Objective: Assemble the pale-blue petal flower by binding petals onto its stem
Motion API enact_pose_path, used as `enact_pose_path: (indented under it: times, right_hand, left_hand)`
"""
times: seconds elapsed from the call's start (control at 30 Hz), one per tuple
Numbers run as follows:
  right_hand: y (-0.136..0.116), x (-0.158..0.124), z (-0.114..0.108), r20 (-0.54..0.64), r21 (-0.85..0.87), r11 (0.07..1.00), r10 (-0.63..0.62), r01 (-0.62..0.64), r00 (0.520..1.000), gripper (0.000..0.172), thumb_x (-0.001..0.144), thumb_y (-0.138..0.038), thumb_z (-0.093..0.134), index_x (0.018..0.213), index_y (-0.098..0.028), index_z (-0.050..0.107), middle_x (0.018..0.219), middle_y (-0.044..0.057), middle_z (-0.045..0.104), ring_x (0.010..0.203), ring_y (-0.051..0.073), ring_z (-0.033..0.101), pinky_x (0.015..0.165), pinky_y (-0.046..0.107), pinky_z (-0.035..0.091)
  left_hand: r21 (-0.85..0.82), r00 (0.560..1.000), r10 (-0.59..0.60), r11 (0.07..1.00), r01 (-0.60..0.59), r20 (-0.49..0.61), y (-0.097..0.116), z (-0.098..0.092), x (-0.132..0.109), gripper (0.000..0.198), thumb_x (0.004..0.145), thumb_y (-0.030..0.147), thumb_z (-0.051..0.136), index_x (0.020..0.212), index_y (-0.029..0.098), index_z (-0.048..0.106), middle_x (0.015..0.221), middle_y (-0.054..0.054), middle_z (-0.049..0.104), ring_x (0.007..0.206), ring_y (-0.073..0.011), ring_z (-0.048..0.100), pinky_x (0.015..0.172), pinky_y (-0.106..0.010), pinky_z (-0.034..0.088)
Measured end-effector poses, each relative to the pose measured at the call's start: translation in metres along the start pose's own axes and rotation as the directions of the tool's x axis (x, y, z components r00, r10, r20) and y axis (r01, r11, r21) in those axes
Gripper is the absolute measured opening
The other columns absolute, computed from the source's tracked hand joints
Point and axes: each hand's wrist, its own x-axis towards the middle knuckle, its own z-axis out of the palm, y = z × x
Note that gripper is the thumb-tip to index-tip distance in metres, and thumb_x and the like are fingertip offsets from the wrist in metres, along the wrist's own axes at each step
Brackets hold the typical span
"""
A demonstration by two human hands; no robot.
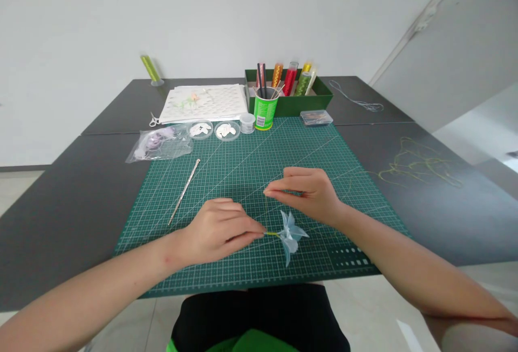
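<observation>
A pale blue fabric flower (290,232) lies sideways over the cutting mat (243,179), its petals to the right. My left hand (222,230) pinches the end of its yellow-green wrapped stem (273,234) between thumb and forefinger. Just above and to the right, my right hand (305,193) is closed in a pinch. From those fingertips a fine thread (266,212) drops to the stem, faint against the mat's grid. A slim silver tweezers-like tool (184,193) rests on the mat left of my hands.
Two dishes of white pieces (201,129) stand by a small clear tub (247,122) and a green can (266,110). Behind is a green box (291,106) of thread spools. Left are a plastic bag (162,144) and scissors (154,120); right, loose yellow-green thread (421,168).
</observation>
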Motion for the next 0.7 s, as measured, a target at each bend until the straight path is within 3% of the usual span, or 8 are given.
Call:
enact_pose_path:
  times: [0.17,0.3,0.43,0.57,0.7]
  right_hand:
    - [0.009,-0.001,0.006,0.09,0.061,0.992,0.105,-0.11,0.99,0.013,0.09,-0.021,0.067,0.084,-0.013,0.075,0.058,-0.004,0.056,0.054,0.006,0.049,0.05,0.017,0.035]
    - [0.008,-0.008,0.013,0.194,0.094,0.991,0.076,-0.096,0.978,0.017,0.093,-0.017,0.059,0.082,-0.014,0.072,0.062,-0.001,0.059,0.055,0.008,0.051,0.052,0.019,0.036]
    - [0.001,-0.014,0.018,0.191,-0.018,0.998,-0.061,0.066,0.98,0.024,0.094,-0.016,0.053,0.072,-0.015,0.063,0.065,0.0,0.059,0.056,0.009,0.053,0.052,0.021,0.037]
    - [-0.009,-0.014,0.019,0.168,-0.222,0.931,-0.256,0.29,0.952,0.018,0.097,-0.016,0.052,0.085,-0.014,0.065,0.063,-0.002,0.057,0.055,0.008,0.05,0.052,0.022,0.038]
    - [-0.016,-0.015,0.019,0.159,-0.338,0.843,-0.388,0.419,0.908,0.008,0.094,-0.013,0.057,0.091,-0.012,0.065,0.057,-0.006,0.05,0.05,0.008,0.042,0.047,0.024,0.033]
  left_hand:
    - [0.046,0.995,0.018,0.999,-0.014,-0.1,0.001,-0.005,-0.001,0.007,0.094,0.017,0.059,0.098,0.017,0.065,0.078,-0.001,0.075,0.067,-0.0112,0.068,0.062,-0.024,0.05]
    - [0.169,0.974,0.044,0.986,-0.006,-0.221,0.0,-0.007,-0.003,0.006,0.093,0.014,0.058,0.095,0.015,0.062,0.078,-0.001,0.076,0.061,-0.0108,0.067,0.059,-0.024,0.049]
    - [0.235,0.949,0.014,0.97,0.063,-0.314,-0.001,-0.008,-0.005,0.009,0.089,0.009,0.059,0.094,0.016,0.061,0.075,0.0,0.076,0.058,-0.0102,0.066,0.057,-0.025,0.048]
    - [0.316,0.935,-0.045,0.935,0.163,-0.351,-0.005,-0.008,-0.007,0.008,0.09,0.009,0.059,0.093,0.016,0.06,0.074,0.002,0.076,0.059,-0.0098,0.066,0.06,-0.026,0.047]
    - [0.399,0.933,-0.089,0.887,0.233,-0.348,-0.01,-0.008,-0.007,0.005,0.093,0.014,0.059,0.097,0.016,0.06,0.073,0.004,0.075,0.051,-0.0086,0.061,0.057,-0.028,0.041]
